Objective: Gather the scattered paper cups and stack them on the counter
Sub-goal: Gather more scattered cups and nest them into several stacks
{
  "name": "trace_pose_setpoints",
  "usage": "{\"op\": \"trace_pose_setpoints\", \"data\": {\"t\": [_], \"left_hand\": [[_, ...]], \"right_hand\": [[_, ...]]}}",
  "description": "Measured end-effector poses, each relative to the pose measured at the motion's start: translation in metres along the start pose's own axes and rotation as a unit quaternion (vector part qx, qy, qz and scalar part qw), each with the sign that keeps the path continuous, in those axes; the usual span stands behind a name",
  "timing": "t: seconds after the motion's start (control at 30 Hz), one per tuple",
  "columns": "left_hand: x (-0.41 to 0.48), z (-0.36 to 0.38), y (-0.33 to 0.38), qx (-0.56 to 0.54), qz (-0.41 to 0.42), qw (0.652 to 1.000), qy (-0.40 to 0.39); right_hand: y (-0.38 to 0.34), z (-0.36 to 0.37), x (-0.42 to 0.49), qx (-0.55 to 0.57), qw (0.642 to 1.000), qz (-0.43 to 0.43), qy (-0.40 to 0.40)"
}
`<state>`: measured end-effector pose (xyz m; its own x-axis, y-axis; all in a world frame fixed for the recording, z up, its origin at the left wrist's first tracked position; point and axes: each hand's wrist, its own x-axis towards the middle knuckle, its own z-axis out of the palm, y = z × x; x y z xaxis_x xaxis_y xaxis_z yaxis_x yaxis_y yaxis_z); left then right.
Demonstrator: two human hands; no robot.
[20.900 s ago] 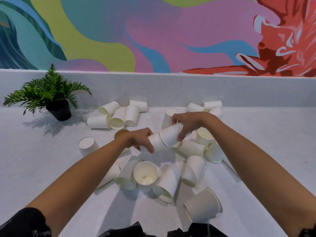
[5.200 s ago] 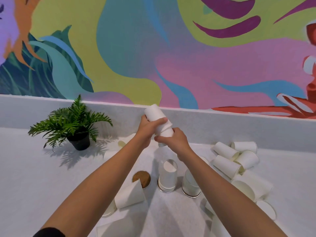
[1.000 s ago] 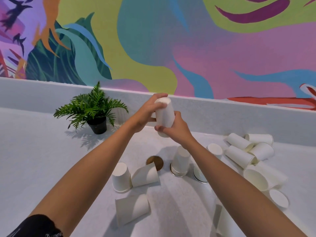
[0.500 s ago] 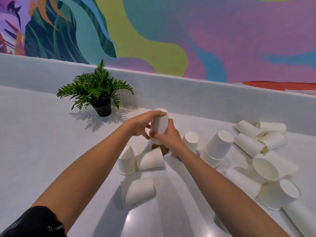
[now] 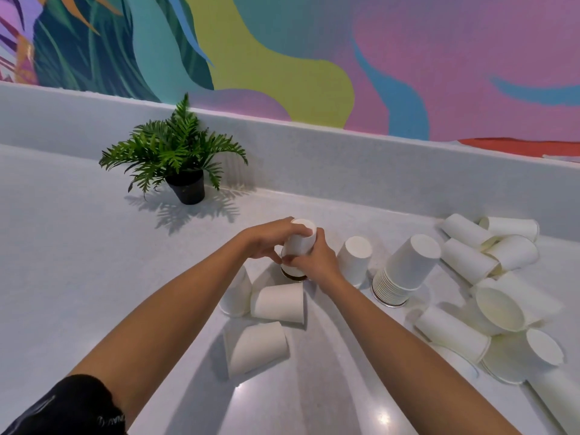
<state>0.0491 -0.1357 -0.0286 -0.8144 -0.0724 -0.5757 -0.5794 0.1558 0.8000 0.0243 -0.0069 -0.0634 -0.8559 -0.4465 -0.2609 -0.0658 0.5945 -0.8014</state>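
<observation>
- We hold the inverted cup stack (image 5: 299,243) upright, long axis vertical, base up.
- Left hand (image 5: 266,238) and right hand (image 5: 310,260) fingers are closed around it, just above the bench (image 5: 78,246).

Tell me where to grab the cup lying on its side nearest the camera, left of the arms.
Grip the cup on its side across its curved wall near the middle, coming down from above. It lies flat on the counter, with free space to its left; another lying cup sits just behind it.
</observation>
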Motion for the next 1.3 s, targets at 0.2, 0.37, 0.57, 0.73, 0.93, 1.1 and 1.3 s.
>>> {"op": "trace_pose_setpoints", "data": {"t": [0.2,0.37,0.57,0.73,0.93,1.1,1.3], "left_hand": [[0.001,0.001,-0.003,0.008,-0.008,1.0,0.004],[0.001,0.003,-0.004,0.006,-0.005,1.0,0.016],[-0.001,0.001,-0.005,0.023,-0.006,0.999,0.036],[-0.008,0.001,-0.003,0.046,0.015,0.997,0.067],[-0.034,0.005,0.003,0.054,0.055,0.991,0.106],[-0.062,-0.004,-0.003,0.154,0.088,0.972,0.153],[-0.092,-0.012,-0.02,0.354,0.047,0.919,0.165]], "right_hand": [[0.002,0.001,0.0,0.004,1.0,0.004,0.0],[0.003,0.002,0.0,-0.003,1.0,-0.003,0.002],[0.001,0.002,-0.004,0.004,1.0,0.008,-0.009],[-0.004,0.0,-0.012,-0.011,1.0,0.021,-0.006],[-0.015,-0.006,-0.036,-0.043,0.996,0.067,-0.029],[-0.022,0.008,-0.066,-0.177,0.983,0.047,-0.015],[-0.018,0.017,-0.085,-0.264,0.962,0.059,0.035]]}}
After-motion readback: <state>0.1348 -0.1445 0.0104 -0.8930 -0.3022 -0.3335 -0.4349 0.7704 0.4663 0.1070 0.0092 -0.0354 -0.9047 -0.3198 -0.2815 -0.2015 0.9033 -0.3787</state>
